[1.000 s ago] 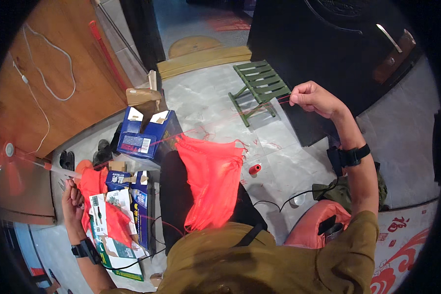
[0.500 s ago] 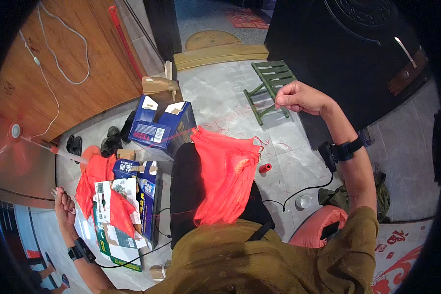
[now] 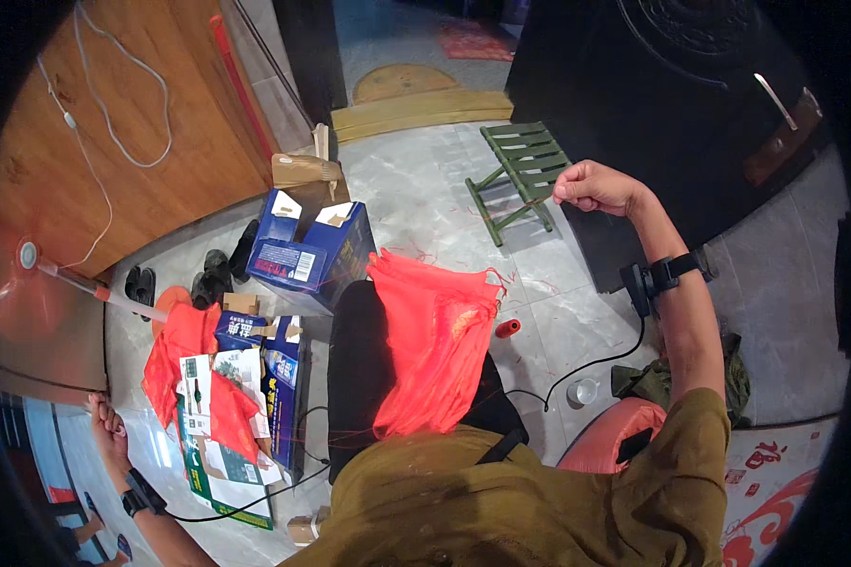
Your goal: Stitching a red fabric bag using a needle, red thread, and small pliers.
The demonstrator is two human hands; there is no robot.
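Observation:
Out at the far left, my left hand (image 3: 110,430) is raised with its fingers curled closed. A small pale thing shows at its palm, too little to name. At the upper right, my right hand (image 3: 596,187) pinches thumb to fingertips, with a short bit of red thread (image 3: 536,201) faintly visible there. Across my lap lies a stack of thin red cloth (image 3: 425,345), with loose threads along its far right corner. Neither hand touches the cloth. A red spool (image 3: 508,328) stands on the floor right of my lap.
A green folding stool (image 3: 525,156) is beneath my right hand. Blue cartons (image 3: 298,260) and flattened cardboard with red cloth (image 3: 232,416) lie left. A fan (image 3: 30,255) spins at far left. A black cable (image 3: 591,364) and clear cup (image 3: 583,390) are right.
My right hand has moved slightly to the right. My left hand has shifted a little outward and down. The red thread stretched across the scene no longer shows clearly.

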